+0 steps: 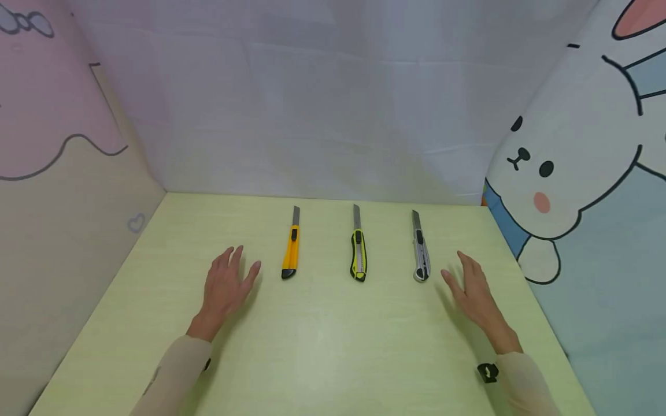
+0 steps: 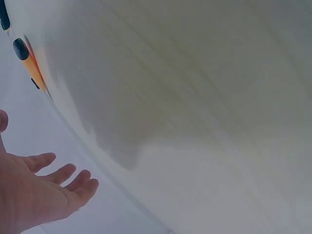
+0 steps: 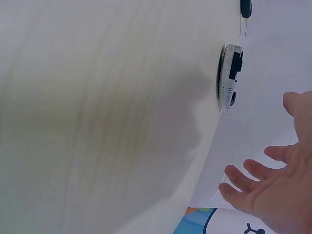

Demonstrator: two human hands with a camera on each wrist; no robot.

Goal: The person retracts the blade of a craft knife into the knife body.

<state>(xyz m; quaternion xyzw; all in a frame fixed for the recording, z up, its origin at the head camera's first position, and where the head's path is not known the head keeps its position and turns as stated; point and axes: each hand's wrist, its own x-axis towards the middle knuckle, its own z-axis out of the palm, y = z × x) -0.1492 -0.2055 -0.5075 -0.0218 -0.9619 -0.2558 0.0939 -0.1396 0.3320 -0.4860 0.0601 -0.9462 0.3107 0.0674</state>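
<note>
Three utility knives lie apart in a row on the table, blades extended and pointing to the back. On the left is an orange utility knife (image 1: 292,248) with a black end; a yellow-green and black utility knife (image 1: 358,254) lies in the middle; a silver-grey utility knife (image 1: 421,254) is on the right. My left hand (image 1: 226,285) hovers left of the orange one, fingers loosely spread and holding nothing. To the right of the silver one, my right hand (image 1: 476,294) is likewise relaxed and touches no knife. Both wrist views show bent, loose fingers.
The pale wooden table (image 1: 322,352) meets a white cloth wall (image 1: 312,115) at the back. Printed side panels, one with a cartoon rabbit (image 1: 572,144), stand left and right. A dark wrist camera (image 1: 488,372) sits by the right sleeve.
</note>
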